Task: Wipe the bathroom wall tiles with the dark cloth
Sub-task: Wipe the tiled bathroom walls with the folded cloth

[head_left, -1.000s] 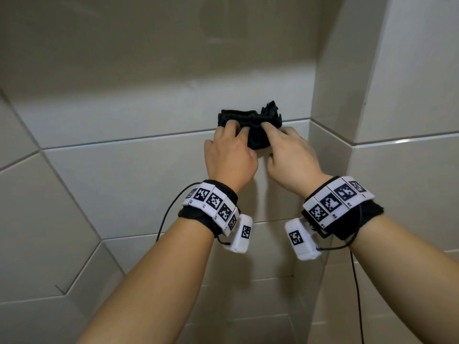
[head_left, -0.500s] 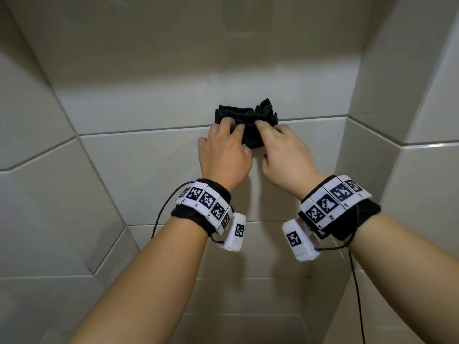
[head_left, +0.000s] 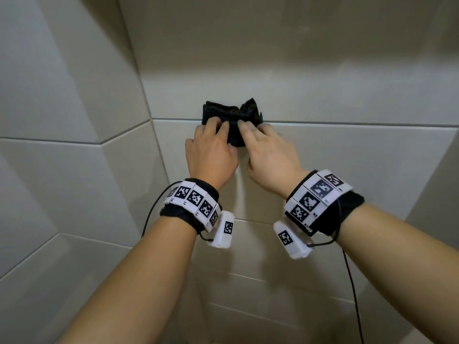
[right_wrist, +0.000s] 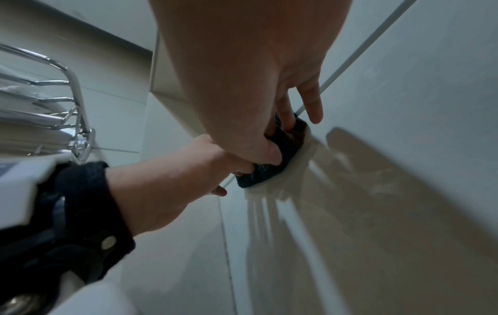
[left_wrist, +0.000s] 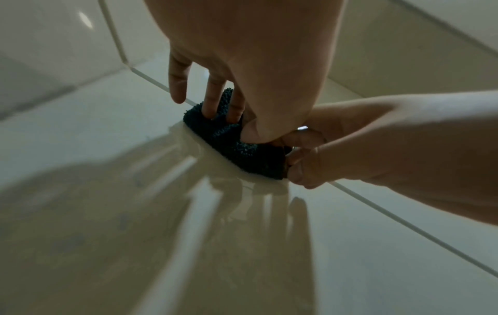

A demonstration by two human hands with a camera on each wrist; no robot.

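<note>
A bunched dark cloth (head_left: 231, 115) is pressed flat against the beige wall tiles (head_left: 347, 157), right on a horizontal grout line (head_left: 360, 124). My left hand (head_left: 217, 129) grips its left half, fingers on top and thumb tucked below, as the left wrist view (left_wrist: 231, 121) shows. My right hand (head_left: 248, 129) grips the right half, thumb pushing into the cloth (right_wrist: 269, 172) in the right wrist view. The two hands touch each other. The cloth (left_wrist: 242, 149) lies against glossy tile that mirrors the fingers.
An inner wall corner (head_left: 146, 100) runs down just left of my hands. A side wall closes in at the far right (head_left: 442, 170). A chrome wire rack (right_wrist: 72, 106) hangs on the wall to the left in the right wrist view. Cables trail from both wristbands.
Both hands have slid the cloth leftward along the grout line, away from the right corner and closer to the left one. The grip on the cloth is unchanged.
</note>
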